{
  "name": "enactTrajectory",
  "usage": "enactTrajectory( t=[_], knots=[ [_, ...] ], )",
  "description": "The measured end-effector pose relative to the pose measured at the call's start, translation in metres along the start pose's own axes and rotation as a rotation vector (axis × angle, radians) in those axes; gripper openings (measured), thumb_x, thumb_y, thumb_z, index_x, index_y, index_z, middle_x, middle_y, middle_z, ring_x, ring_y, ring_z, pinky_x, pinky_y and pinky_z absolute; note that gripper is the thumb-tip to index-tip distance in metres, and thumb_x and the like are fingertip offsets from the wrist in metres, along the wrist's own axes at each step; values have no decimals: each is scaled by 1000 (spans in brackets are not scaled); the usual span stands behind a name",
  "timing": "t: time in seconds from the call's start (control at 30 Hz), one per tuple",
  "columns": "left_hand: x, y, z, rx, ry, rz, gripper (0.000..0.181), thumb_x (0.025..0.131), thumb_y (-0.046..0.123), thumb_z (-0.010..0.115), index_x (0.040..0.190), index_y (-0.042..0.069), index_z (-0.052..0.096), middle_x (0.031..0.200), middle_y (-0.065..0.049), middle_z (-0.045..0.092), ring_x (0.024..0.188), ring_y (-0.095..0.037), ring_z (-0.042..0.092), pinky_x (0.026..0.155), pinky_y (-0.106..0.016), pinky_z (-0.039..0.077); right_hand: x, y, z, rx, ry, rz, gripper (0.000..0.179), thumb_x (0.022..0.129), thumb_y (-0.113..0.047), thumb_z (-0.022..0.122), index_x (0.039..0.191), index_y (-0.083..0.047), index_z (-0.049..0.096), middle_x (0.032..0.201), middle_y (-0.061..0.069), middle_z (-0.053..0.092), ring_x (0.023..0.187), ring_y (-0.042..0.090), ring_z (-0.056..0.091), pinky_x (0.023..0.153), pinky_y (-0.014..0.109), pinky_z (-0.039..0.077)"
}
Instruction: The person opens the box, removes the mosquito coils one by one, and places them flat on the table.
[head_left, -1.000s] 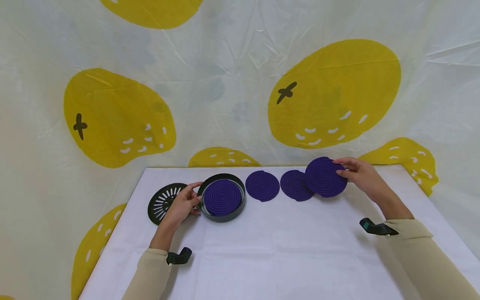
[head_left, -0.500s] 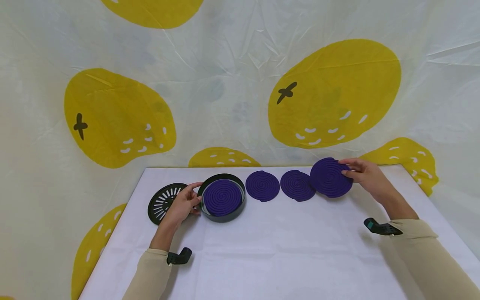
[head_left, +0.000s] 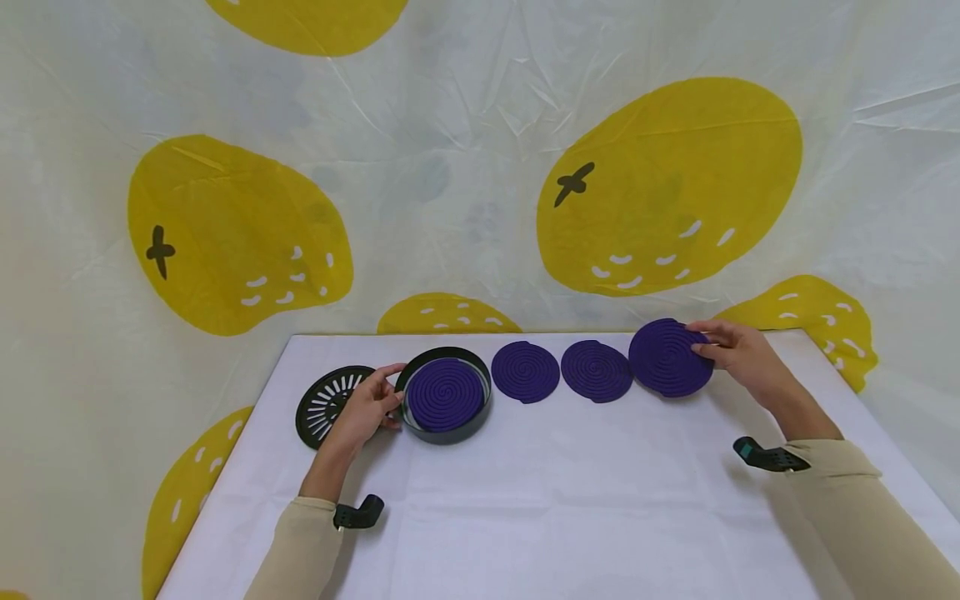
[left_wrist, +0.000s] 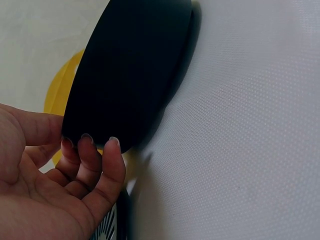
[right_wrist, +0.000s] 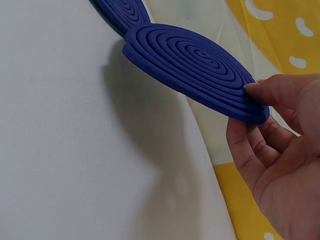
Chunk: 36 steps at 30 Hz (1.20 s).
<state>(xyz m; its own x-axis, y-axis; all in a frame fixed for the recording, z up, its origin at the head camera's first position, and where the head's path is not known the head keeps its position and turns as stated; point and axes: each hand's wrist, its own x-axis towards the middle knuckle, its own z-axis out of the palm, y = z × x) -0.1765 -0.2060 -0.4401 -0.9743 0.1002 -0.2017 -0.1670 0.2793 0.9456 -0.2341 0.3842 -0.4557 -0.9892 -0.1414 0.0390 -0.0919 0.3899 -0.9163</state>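
Note:
Pinched by its right edge between the thumb and fingers of my right hand (head_left: 738, 354), a round purple mosquito coil (head_left: 670, 358) is raised off the table; the right wrist view shows its shadow (right_wrist: 145, 115) below. My left hand (head_left: 367, 408) grips the left side of a round dark tin (head_left: 447, 437), in which another purple coil (head_left: 446, 394) lies. The left wrist view has the fingertips against the tin's wall (left_wrist: 125, 70). Two more coils, a left one (head_left: 525, 372) and a right one (head_left: 596, 372), lie flat between the tin and the raised coil.
A black slotted lid (head_left: 322, 408) lies left of the tin, partly hidden behind my left hand. The table (head_left: 570, 508) has a white cloth and ends at a far edge right behind these things. A curtain (head_left: 450, 167) with yellow fruit prints hangs behind.
My right hand has moved right and slightly down with its coil, which no longer overlaps the neighbouring flat coil in the head view. The left hand and tin stay put.

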Motion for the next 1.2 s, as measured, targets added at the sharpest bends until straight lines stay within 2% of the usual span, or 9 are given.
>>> enactTrajectory(
  t=[0.13, 0.43, 0.6, 0.73, 0.87, 1.03, 1.1, 1.2],
  knots=[
    [0, 1, 0, 5, 4, -6, 55, 99, -3, 56, 152, 4, 42, 88, -4, 44, 84, -26, 52, 73, -49, 61, 0, 2, -2, -8, -2, 11, 41, 100, -10, 64, 137, 3, 54, 103, -15, 69, 89, -1, 65, 74, 16, 57],
    [0, 0, 0, 13, 6, 1, 55, 99, -3, 56, 152, 3, 42, 88, -5, 44, 83, -25, 52, 71, -49, 61, -1, 8, -5, -9, 3, -11, 35, 99, -6, 64, 134, 0, 58, 100, -16, 70, 88, -2, 64, 72, 15, 56],
    [1, -1, 0, 15, 4, 5, 55, 99, -3, 56, 152, 3, 42, 88, -5, 44, 83, -25, 52, 71, -49, 61, -1, 13, -5, -92, 11, 1, 37, 100, -7, 64, 134, 3, 56, 98, -13, 69, 86, -3, 62, 70, 14, 54],
    [1, -1, 0, 11, 1, 3, 55, 99, -3, 56, 152, 2, 41, 88, -5, 44, 83, -25, 52, 71, -49, 61, -1, 13, -5, -183, 19, -9, 37, 100, -7, 63, 133, 7, 55, 99, 0, 70, 83, -2, 60, 68, 16, 52],
    [1, -1, 0, 7, 0, 1, 55, 99, -3, 56, 152, 2, 41, 88, -5, 44, 82, -25, 52, 71, -49, 61, -2, 11, -3, -267, 21, -22, 36, 100, -8, 63, 133, 7, 57, 114, 17, 66, 90, -2, 57, 71, 12, 51],
    [-1, 1, 0, 2, 2, -7, 55, 99, -3, 56, 152, 3, 42, 89, -5, 43, 83, -24, 51, 71, -47, 61, -5, 9, -3, -326, 10, -8, 39, 102, -16, 62, 135, 4, 58, 135, 26, 55, 109, 6, 52, 77, 3, 45],
    [-2, 2, 0, 2, 4, -13, 55, 99, -3, 56, 152, 4, 42, 89, -5, 43, 83, -24, 51, 72, -46, 61, -5, 9, -4, -329, 8, 1, 40, 102, -18, 63, 135, 4, 58, 135, 26, 54, 109, 8, 52, 77, 3, 45],
    [-2, 3, 0, 2, 6, -17, 55, 100, -2, 56, 152, 4, 42, 89, -5, 43, 83, -24, 51, 72, -46, 61, -5, 10, -5, -335, 9, 8, 40, 102, -17, 63, 136, 3, 58, 135, 26, 55, 100, 1, 53, 75, 8, 49]
  ],
)
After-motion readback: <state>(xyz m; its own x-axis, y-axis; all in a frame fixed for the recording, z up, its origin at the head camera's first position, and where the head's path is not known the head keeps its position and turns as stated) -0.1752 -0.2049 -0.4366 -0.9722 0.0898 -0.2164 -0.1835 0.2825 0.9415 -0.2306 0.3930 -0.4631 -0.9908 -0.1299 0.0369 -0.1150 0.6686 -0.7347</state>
